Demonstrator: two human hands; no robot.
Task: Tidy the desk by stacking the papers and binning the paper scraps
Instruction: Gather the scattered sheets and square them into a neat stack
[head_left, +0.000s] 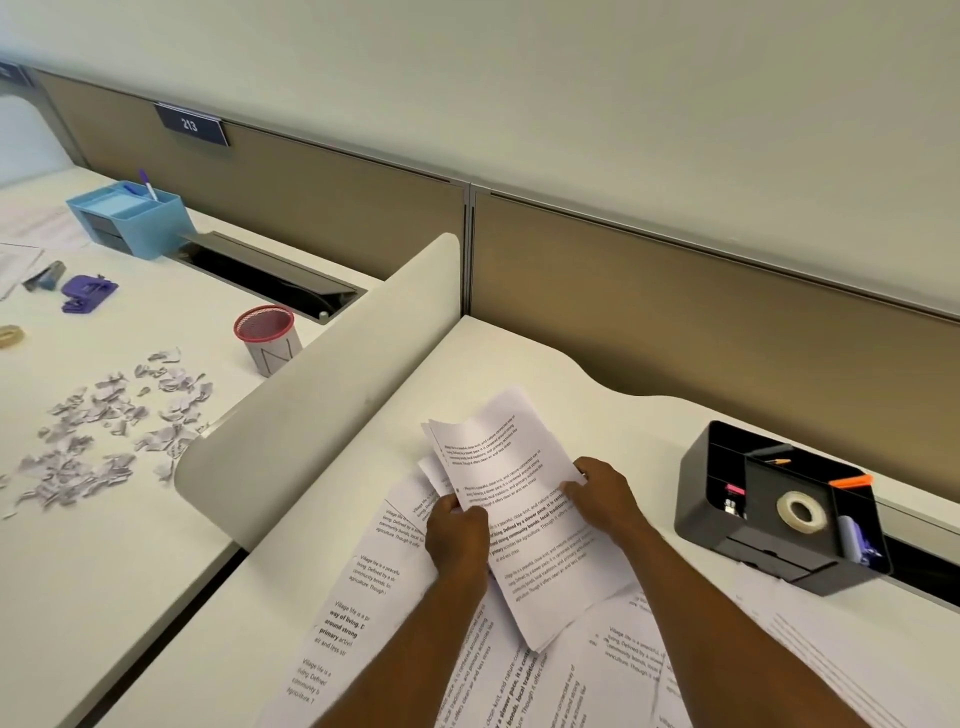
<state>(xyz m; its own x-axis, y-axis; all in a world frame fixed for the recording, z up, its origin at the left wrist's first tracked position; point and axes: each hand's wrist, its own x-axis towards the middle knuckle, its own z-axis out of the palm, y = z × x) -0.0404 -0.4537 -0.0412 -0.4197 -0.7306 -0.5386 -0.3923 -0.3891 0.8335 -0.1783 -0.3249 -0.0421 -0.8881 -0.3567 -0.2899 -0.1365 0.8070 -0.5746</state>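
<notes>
**Head view: one sheaf of papers (519, 493) between two hands**

We see the left hand (457, 535) pinching the sheaf's left edge and the right hand (605, 499) its right edge, each grip curled tight on the pages. The sheaf is over the near tabletop (519, 364), where we count at least four more loose sheets (374, 587). Beyond one curved divider (322, 379), paper scraps (104, 431), too many to count, lie on the neighbouring tabletop (156, 545), near one red mesh cup (265, 332).
</notes>
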